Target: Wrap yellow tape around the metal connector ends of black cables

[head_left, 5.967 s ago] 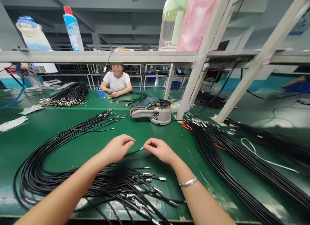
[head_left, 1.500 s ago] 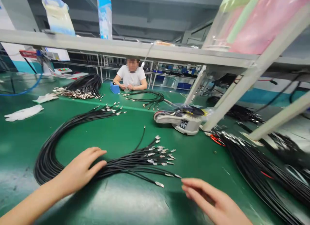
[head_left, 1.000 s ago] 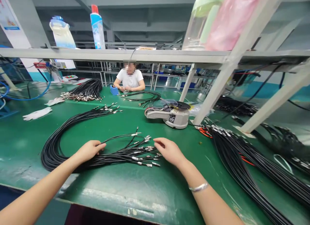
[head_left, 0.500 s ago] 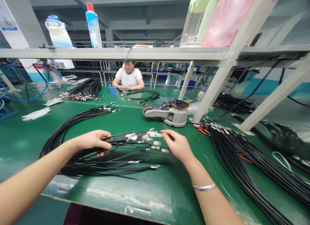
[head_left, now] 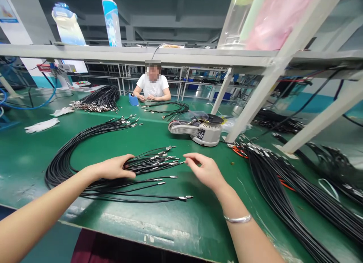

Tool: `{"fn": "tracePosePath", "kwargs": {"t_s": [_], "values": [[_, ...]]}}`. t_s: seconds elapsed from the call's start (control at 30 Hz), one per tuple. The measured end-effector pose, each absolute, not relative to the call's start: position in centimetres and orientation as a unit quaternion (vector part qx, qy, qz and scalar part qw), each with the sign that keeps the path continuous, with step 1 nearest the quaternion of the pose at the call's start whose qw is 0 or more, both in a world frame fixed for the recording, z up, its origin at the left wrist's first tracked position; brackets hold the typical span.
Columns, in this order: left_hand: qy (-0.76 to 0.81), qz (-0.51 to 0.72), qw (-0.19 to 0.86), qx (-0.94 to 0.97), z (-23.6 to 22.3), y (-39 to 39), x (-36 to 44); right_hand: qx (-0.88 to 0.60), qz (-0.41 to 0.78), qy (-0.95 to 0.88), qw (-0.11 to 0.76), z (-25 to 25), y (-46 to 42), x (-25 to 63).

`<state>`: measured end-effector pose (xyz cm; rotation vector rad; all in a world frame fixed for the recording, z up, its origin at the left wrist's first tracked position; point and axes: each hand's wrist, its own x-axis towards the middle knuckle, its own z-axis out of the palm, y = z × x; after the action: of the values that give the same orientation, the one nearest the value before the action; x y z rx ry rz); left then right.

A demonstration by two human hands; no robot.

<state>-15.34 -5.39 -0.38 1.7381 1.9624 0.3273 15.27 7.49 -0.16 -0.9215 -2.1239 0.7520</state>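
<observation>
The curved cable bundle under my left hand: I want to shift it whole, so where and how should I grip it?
Probably grip the bundle at its leftmost bend, from above, straddling it: the strands lie close together there, while both ends fan out.

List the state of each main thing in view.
left hand, around the cable bundle
right hand, beside cable tips, grip unclear
cable bundle, curved, ends fanned out
bracelet, worn
white gloves, unworn, lying flat
blue can, upright, red-capped
grey machine, upright, running or not unclear
</observation>
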Motion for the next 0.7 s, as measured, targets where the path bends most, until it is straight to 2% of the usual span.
{"fn": "tracePosePath", "kwargs": {"t_s": [0.17, 0.37, 0.53, 0.7], "values": [[0.712, 0.139, 0.157, 0.67, -2.5, -6.6, -15.1, -0.315, 0.311, -0.881, 0.169, 0.2, 6.7, 14.9], [0.715, 0.155, 0.106, 0.673, -3.0, -4.5, -15.8, -0.332, 0.336, -0.875, 0.105, 0.3, 7.5, 15.8], [0.686, 0.22, 0.011, 0.694, -2.2, -6.8, -11.9, -0.275, 0.37, -0.887, 0.015, 0.3, 6.0, 16.1], [0.599, 0.286, 0.073, 0.744, -2.1, -8.6, -5.3, -0.273, 0.356, -0.894, 0.025, -0.3, 5.6, 15.2]]}}
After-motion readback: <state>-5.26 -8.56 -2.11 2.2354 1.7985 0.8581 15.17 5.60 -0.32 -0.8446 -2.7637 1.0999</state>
